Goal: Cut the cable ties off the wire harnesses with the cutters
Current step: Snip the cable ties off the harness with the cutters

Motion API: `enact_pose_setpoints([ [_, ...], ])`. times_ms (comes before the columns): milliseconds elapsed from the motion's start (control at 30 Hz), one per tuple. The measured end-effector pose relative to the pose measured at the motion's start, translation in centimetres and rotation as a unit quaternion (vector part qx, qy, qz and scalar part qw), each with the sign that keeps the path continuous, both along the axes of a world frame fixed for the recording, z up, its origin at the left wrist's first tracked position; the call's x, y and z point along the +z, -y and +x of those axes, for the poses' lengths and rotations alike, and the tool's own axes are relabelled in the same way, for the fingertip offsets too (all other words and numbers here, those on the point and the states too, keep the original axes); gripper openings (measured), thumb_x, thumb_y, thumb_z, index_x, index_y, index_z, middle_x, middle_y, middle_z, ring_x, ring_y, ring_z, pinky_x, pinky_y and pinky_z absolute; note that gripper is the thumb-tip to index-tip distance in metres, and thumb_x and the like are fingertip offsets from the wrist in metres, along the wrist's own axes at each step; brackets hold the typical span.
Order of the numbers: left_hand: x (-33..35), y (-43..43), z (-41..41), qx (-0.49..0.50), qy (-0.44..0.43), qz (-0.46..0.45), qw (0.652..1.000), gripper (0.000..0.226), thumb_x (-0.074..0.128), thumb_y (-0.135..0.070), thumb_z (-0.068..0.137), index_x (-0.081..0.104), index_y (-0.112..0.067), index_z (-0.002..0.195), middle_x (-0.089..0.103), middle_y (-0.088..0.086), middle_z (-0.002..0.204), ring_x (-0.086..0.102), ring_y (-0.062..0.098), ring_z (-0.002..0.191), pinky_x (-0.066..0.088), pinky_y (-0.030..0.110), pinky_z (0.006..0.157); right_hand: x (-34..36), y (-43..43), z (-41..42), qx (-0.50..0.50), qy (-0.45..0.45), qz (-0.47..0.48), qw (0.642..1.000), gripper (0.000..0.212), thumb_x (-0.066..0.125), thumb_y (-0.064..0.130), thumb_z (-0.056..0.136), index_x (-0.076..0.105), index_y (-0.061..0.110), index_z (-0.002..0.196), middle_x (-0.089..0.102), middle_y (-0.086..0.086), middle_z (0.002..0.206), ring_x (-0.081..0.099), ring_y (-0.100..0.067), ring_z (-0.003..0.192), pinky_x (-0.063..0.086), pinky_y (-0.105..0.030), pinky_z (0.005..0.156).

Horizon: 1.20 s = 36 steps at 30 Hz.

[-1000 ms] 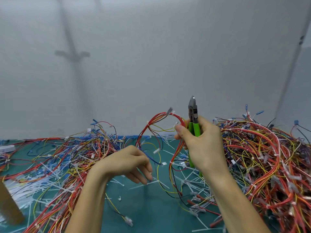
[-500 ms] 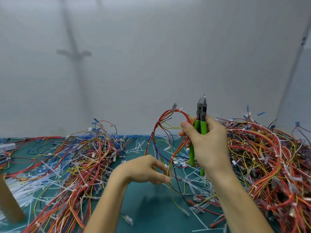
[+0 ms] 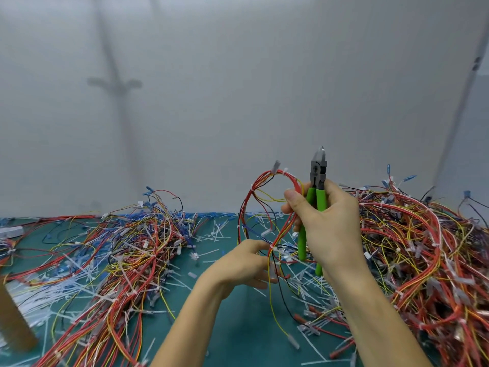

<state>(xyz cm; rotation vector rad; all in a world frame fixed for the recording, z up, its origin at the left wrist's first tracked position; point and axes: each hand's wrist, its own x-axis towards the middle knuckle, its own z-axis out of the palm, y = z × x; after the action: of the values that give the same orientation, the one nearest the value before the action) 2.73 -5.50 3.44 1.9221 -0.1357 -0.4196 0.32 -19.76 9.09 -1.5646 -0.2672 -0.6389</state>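
Green-handled steel cutters [image 3: 316, 197], frame centre-right, tips up, blades together, gripped in your right hand [image 3: 330, 229]. Looped red-and-yellow wire harness [image 3: 287, 174] just left of them; your left hand [image 3: 243, 263] pinches its lower part above teal mat [image 3: 238, 337].

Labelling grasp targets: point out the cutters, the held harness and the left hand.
cutters [image 3: 317, 169]: head view, steel head near the pivot.
held harness [image 3: 264, 176]: head view, top of the red loop.
left hand [image 3: 238, 268]: head view, back of the hand.
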Motion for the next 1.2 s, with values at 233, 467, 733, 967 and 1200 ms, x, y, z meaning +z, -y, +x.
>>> enact_pose_setpoints([
  [233,0.0,-0.6,0.0,0.056,0.057,0.003,0.997,0.023,0.071,-0.013,0.087,0.063,0.005,0.099,0.073,0.009,0.074,0.065,0.010,0.061,0.053,0.031,0.071,0.1,0.1,0.0,0.001,0.003,0.002,1.000,0.013,0.071,0.017,0.089,0.063,0.021,0.080,0.072,0.006,0.066,0.064,-0.003,0.055,0.050,-0.028,0.057],
  [467,3.0,-3.7,-0.9,0.121,0.128,0.052,0.983,0.033,0.077,-0.004,0.078,0.052,-0.001,0.101,0.074,0.013,0.072,0.070,0.026,0.070,0.057,0.047,0.084,-0.1,0.8,0.5,-0.012,-0.007,0.012,1.000,0.013,0.071,0.019,0.089,0.063,0.022,0.080,0.073,0.005,0.068,0.063,-0.007,0.055,0.054,-0.039,0.062],
  [733,5.9,-5.3,-2.3,0.207,0.283,0.155,0.924,0.010,0.077,-0.020,0.080,0.072,-0.021,0.072,0.072,-0.008,0.062,0.069,0.004,0.063,0.049,0.019,0.063,-0.2,0.8,0.7,-0.003,-0.017,0.021,1.000,0.011,0.072,0.017,0.088,0.064,0.020,0.080,0.073,0.001,0.069,0.066,-0.003,0.055,0.050,-0.030,0.057],
  [967,6.4,-4.6,-2.6,0.184,0.280,0.282,0.899,0.020,0.051,-0.023,0.097,0.059,-0.010,0.084,0.066,0.004,0.072,0.061,0.024,0.072,0.046,0.034,0.069,-0.5,0.4,0.7,0.013,-0.051,-0.019,0.998,0.012,0.071,0.021,0.089,0.064,0.023,0.080,0.073,0.005,0.067,0.063,-0.013,0.059,0.059,-0.051,0.070],
  [1200,7.1,-2.6,-2.8,0.173,0.085,-0.236,0.952,0.015,0.058,-0.005,0.093,0.063,0.000,0.079,0.067,0.011,0.067,0.069,0.018,0.058,0.056,0.021,0.054,-1.0,0.0,0.9,0.015,-0.069,-0.065,0.995,0.011,0.073,0.026,0.088,0.066,0.023,0.079,0.072,0.005,0.067,0.067,-0.022,0.064,0.058,-0.053,0.069],
])
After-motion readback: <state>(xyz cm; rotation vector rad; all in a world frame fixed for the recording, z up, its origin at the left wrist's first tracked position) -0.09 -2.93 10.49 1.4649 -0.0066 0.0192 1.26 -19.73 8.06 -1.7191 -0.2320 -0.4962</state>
